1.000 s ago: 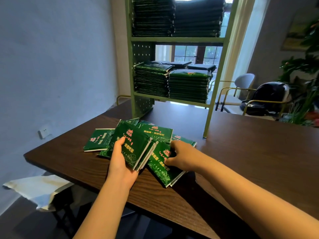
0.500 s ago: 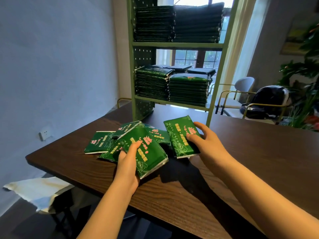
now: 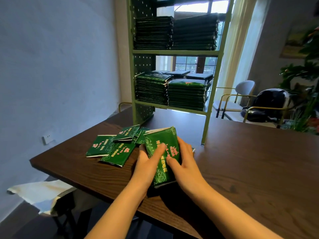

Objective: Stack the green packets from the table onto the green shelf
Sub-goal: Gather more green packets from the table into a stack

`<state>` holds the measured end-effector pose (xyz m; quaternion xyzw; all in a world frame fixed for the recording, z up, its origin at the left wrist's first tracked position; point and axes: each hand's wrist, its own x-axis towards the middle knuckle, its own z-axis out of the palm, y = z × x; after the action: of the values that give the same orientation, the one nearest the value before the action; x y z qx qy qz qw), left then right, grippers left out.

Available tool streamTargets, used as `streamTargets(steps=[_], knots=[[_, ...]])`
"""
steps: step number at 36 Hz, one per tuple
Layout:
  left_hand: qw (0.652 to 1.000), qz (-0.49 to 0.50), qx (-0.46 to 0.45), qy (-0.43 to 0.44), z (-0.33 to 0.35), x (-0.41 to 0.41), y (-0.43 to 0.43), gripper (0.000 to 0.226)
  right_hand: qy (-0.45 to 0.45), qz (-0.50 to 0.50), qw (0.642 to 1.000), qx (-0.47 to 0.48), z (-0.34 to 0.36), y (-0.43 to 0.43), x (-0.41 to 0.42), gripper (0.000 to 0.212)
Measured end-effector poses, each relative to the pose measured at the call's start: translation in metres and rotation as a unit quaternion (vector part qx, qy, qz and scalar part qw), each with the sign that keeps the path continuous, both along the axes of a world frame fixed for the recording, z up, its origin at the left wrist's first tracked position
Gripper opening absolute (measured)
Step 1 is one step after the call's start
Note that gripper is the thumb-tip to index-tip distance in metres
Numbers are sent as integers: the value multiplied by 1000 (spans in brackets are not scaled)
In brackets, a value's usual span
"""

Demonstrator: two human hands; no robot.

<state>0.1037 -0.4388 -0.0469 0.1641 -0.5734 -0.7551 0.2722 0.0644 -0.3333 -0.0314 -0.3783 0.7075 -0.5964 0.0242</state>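
Both hands hold a small bundle of green packets (image 3: 161, 143) just above the dark wooden table (image 3: 250, 169). My left hand (image 3: 148, 161) grips its left edge with the thumb on top. My right hand (image 3: 183, 161) grips the right edge, thumb on the printed face. Several more green packets (image 3: 117, 147) lie loose on the table to the left. The green shelf (image 3: 174, 52) stands at the table's far side with tall packet stacks on its upper level (image 3: 176, 33) and lower level (image 3: 170, 92).
A white bag (image 3: 41, 192) lies below the table's left edge. Chairs (image 3: 241, 94) and a dark bag (image 3: 271, 104) stand behind the table on the right, next to a plant (image 3: 307, 80). A wall socket (image 3: 47, 138) is on the left wall.
The two hands came together: the packet in my right hand has been laid onto those in my left, forming one bundle held between both hands in front of the loose pile.
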Motion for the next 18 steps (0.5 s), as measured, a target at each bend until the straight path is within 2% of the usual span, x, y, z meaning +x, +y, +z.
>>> streamTargets(steps=[3, 7, 10, 12, 15, 18], knots=[[997, 4, -69, 35, 6, 5, 2, 37, -1, 38, 999, -14, 0, 3, 3, 57], [985, -26, -158, 69, 12, 12, -2, 42, -108, 118, 980, -121, 3, 7, -2, 58], [971, -51, -222, 76, 6, 12, -4, 61, -169, 116, 963, -175, 6, 9, -5, 63], [967, -72, -237, 54, 2, 14, -3, 69, -191, 106, 958, -188, 6, 10, -4, 68], [967, -103, -228, 54, -5, 16, 1, 73, -200, 84, 957, -191, 7, 9, -3, 50], [968, -116, -212, 68, -6, 19, 4, 78, -196, 79, 959, -191, 4, 8, -1, 54]])
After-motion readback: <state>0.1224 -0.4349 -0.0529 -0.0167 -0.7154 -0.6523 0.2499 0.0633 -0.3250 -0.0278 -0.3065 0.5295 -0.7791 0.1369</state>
